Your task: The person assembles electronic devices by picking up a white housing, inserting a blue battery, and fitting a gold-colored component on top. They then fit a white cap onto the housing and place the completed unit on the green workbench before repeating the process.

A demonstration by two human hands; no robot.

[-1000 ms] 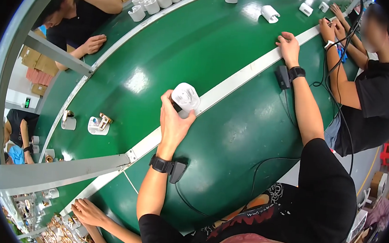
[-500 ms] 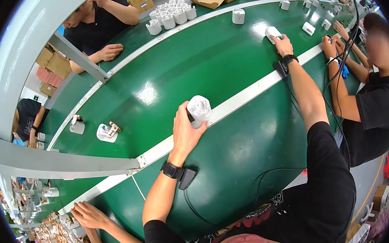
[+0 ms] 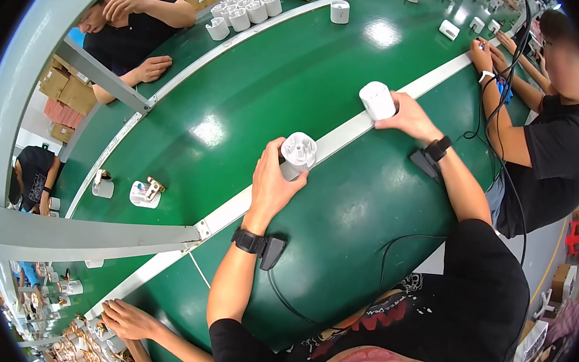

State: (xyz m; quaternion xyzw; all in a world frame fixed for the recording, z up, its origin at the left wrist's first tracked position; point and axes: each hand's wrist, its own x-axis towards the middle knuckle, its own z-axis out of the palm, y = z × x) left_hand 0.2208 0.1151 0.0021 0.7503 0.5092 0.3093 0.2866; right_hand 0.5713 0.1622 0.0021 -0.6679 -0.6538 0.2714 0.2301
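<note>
My left hand [image 3: 273,184] is wrapped round a white plastic housing [image 3: 299,156], its open end turned up so that ribs inside it show. To the right, my right hand [image 3: 413,117] grips a second white housing [image 3: 376,101], held tilted by its side over the white rail [image 3: 348,132]. The housings are apart from each other. Both wrists wear black straps with a small black box and cable.
On the green belt [image 3: 239,129] stand a single white housing [image 3: 339,12] and two with metal parts [image 3: 145,194] at left. Grouped white housings [image 3: 246,9] sit behind the far rail. A grey post [image 3: 94,240] crosses at left. Co-workers sit on several sides; black cables [image 3: 511,83] hang at right.
My right hand has come back from the far belt toward me with the second housing. My left hand stays nearly in place, its housing tilted slightly differently.
</note>
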